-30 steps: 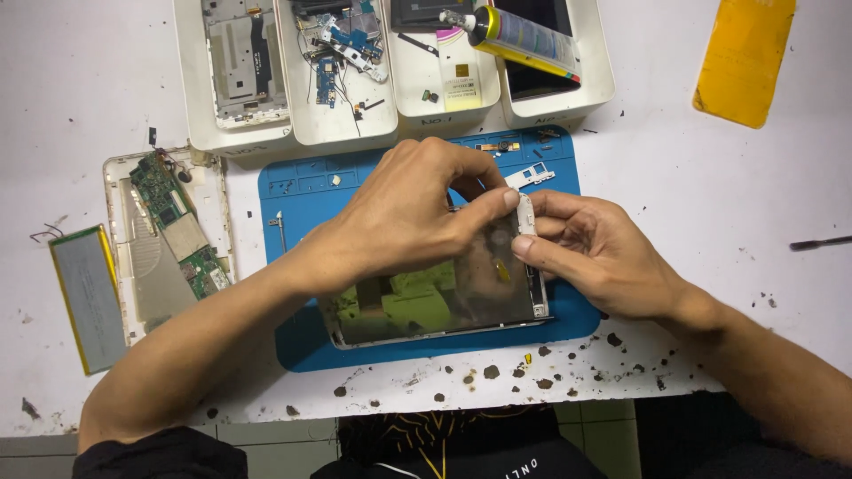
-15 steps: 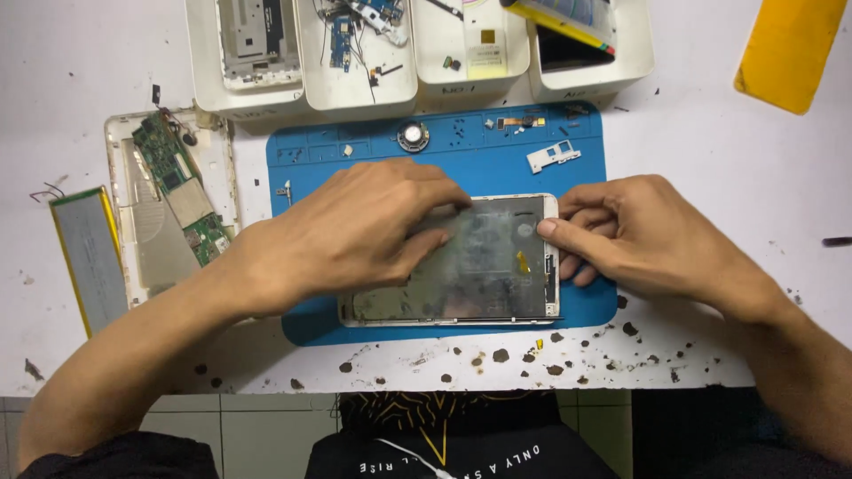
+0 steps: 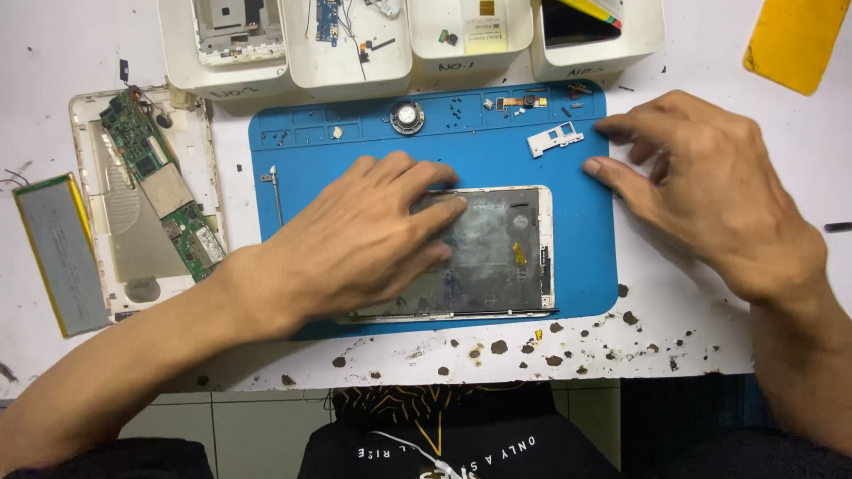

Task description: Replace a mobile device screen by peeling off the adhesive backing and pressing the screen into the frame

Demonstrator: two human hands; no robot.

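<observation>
Head view, near to far. The left hand [image 3: 359, 244] lies flat, fingers spread and gripping nothing, on a pale rectangular tablet frame with a grey inner panel [image 3: 493, 253]. The frame rests at the centre of a blue rectangular work mat [image 3: 355, 142] on the speckled white bench [image 3: 692, 328]. At 3 o'clock of the frame the right hand [image 3: 710, 191] hovers open, fingertips touching the mat's edge just beside a small white plastic bracket [image 3: 555, 139]. At 12 o'clock, beyond the mat, stands a row of white plastic trays [image 3: 355, 71].
</observation>
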